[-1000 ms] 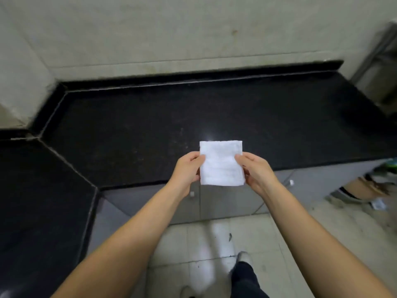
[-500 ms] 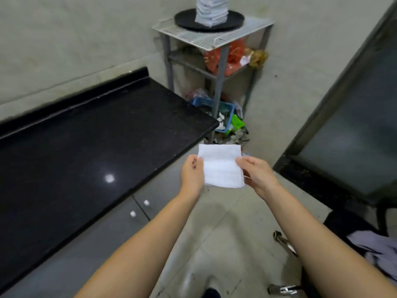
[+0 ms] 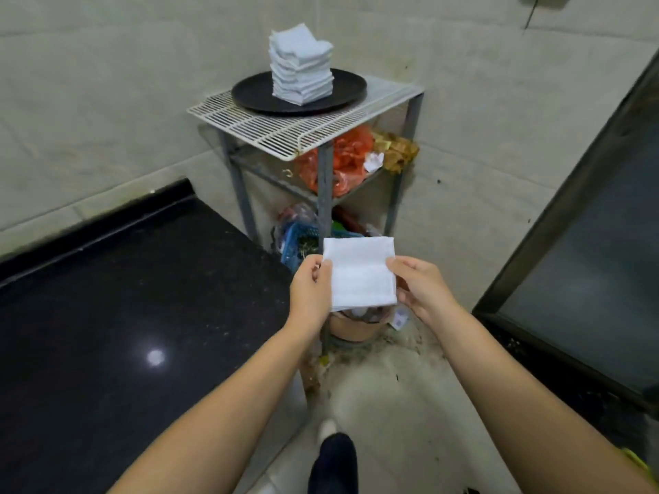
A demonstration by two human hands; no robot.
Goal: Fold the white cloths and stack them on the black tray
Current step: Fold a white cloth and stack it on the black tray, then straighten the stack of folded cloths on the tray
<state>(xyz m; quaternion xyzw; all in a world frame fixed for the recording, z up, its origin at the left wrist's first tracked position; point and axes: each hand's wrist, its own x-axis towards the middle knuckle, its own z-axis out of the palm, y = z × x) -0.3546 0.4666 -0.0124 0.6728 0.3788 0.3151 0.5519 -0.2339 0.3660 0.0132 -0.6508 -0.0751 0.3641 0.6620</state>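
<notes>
Desk (image 3: pixel 107 315): a black polished surface is seen at the left; no cloth is seen on the visible part.
Left hand (image 3: pixel 311 292): the left edge of the folded cloth is pinched between thumb and curled fingers.
Folded cloth (image 3: pixel 361 274): a white square, already folded, is held in the air between both hands, well short of the rack and lower than its top shelf.
Right hand (image 3: pixel 418 288): the right edge of the folded cloth is gripped, thumb on top, fingers curled beneath.
Wire rack (image 3: pixel 285 131): a white grid shelf on grey legs is set against the wall beyond the hands; the tray is carried on its top level.
Black tray (image 3: pixel 256 94): a round tray, with bare rim visible to the left of the pile.
Stack (image 3: pixel 301 64): a tall pile of folded white cloths stands on the tray; its upper layers are seen to be offset from the lower ones.
Step in hand: judged to be the carry and placement of the folded cloth onto the stack.
Procedure: the cloth should be kept flat and taut by both grips so that the folds are not lost. It should be lowered squarely from above, edges aligned with the lower layers.
Caution: sideways pressure on the pile should be avoided, as toppling is judged likely at this height.
</notes>
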